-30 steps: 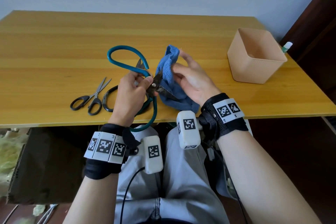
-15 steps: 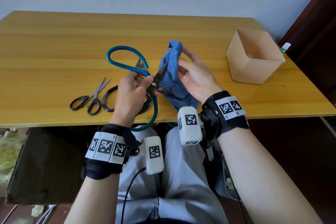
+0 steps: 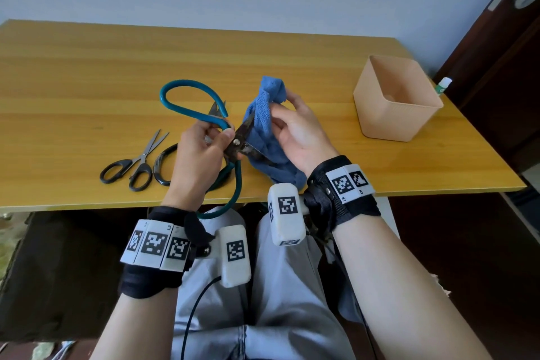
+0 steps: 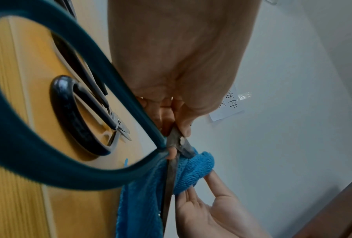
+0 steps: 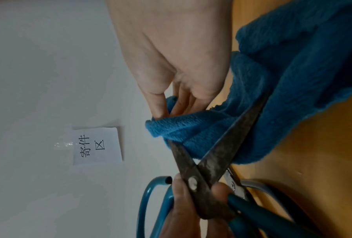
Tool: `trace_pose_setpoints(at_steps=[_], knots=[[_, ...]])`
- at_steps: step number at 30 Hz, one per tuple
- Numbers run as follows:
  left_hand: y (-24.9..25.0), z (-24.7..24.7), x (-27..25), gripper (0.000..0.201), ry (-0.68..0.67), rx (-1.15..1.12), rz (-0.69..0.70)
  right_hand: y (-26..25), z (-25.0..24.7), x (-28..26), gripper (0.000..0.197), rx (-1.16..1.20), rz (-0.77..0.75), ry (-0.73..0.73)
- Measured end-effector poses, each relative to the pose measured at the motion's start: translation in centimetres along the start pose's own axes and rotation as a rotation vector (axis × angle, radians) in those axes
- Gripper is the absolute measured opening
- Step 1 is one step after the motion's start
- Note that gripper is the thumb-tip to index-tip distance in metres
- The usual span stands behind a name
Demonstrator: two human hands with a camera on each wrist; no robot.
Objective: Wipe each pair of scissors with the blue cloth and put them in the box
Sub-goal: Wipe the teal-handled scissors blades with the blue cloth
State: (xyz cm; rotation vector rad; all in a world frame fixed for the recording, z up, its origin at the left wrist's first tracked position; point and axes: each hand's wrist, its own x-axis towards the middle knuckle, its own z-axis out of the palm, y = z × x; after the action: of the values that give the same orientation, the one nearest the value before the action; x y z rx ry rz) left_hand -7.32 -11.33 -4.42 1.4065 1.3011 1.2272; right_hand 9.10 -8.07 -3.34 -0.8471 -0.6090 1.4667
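Observation:
My left hand (image 3: pixel 214 140) pinches the large teal-handled scissors (image 3: pixel 187 102) at the pivot, above the table's front edge; their dark blades stand spread apart. My right hand (image 3: pixel 289 123) holds the blue cloth (image 3: pixel 263 126) folded over the upper blade. In the right wrist view the cloth (image 5: pixel 201 128) wraps that blade's tip while the other blade (image 5: pixel 231 136) lies bare across it. In the left wrist view my thumb presses beside the rivet (image 4: pixel 182 140). The beige box (image 3: pixel 394 102) stands at the right of the table.
Small black-handled scissors (image 3: pixel 131 166) lie on the wooden table (image 3: pixel 87 82) at the front left. A second black-handled pair (image 3: pixel 163 164) lies partly hidden behind my left hand. A small white and green bottle (image 3: pixel 444 85) stands behind the box.
My right hand has slid the cloth up along the upper blade toward its tip. The left hand has kept its grip on the scissors almost unmoved.

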Motion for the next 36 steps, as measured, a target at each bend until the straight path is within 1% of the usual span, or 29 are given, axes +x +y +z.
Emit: trace_pose_setpoints(at_steps=[4, 5, 7, 10, 12, 14, 16, 18, 20, 23, 25, 27, 29, 32, 33, 34, 36], knots=[[-0.2, -0.2, 0.2, 0.008, 0.026, -0.029, -0.01, 0.1, 0.3, -0.3, 0.052, -0.108, 0.106, -0.075], [-0.2, -0.2, 0.1, 0.009, 0.025, -0.029, -0.008, 0.2, 0.3, -0.4, 0.051, -0.138, 0.119, -0.091], [0.1, 0.0, -0.1, 0.011, 0.013, -0.023, -0.003, 0.0, 0.3, -0.3, 0.051, -0.15, 0.098, -0.078], [0.7, 0.3, -0.2, 0.006, -0.007, -0.03, -0.001, -0.3, 0.4, -0.1, 0.055, -0.075, 0.028, -0.004], [1.2, 0.4, -0.1, 0.004, -0.014, -0.04, -0.005, -0.4, 0.3, 0.1, 0.053, -0.003, -0.021, 0.076], [1.4, 0.3, -0.1, 0.006, -0.016, -0.048, -0.015, -0.8, -0.2, 0.5, 0.052, 0.082, -0.101, 0.18], [1.1, 0.3, -0.1, 0.011, -0.002, -0.04, -0.035, -1.6, -0.6, 0.6, 0.054, 0.085, -0.188, 0.234], [0.7, 0.2, 0.0, 0.015, 0.03, -0.032, -0.061, -2.0, -0.4, 0.3, 0.054, -0.073, -0.264, 0.205], [0.5, 0.3, 0.3, 0.017, 0.067, -0.034, -0.094, -1.9, 0.4, -0.3, 0.052, -0.275, -0.352, 0.138], [0.6, 0.5, 0.5, 0.017, 0.082, -0.027, -0.126, -1.2, 1.5, -1.0, 0.053, -0.591, -0.468, -0.034], [0.6, 0.5, 0.7, 0.013, 0.083, -0.021, -0.127, -0.5, 1.8, -1.0, 0.054, -0.859, -0.471, -0.163], [0.7, 0.4, 0.7, 0.013, 0.08, 0.011, -0.115, 0.1, 1.8, -0.7, 0.053, -1.053, -0.448, -0.212], [0.8, 0.5, 0.6, 0.015, 0.068, 0.037, -0.113, 0.5, 1.7, -0.5, 0.047, -1.104, -0.461, -0.169], [0.9, 0.6, 0.3, 0.013, 0.054, 0.032, -0.118, 0.3, 1.4, 0.1, 0.041, -1.071, -0.534, -0.035], [0.9, 0.7, 0.3, 0.011, 0.054, 0.018, -0.116, 0.3, 1.3, 0.1, 0.041, -1.068, -0.547, -0.016], [1.0, 0.7, 0.3, 0.01, 0.057, 0.011, -0.113, 0.2, 1.1, 0.2, 0.042, -1.078, -0.54, -0.029], [0.8, 0.6, 0.4, 0.009, 0.067, 0.014, -0.109, 0.3, 1.0, 0.0, 0.045, -1.138, -0.484, -0.127]])
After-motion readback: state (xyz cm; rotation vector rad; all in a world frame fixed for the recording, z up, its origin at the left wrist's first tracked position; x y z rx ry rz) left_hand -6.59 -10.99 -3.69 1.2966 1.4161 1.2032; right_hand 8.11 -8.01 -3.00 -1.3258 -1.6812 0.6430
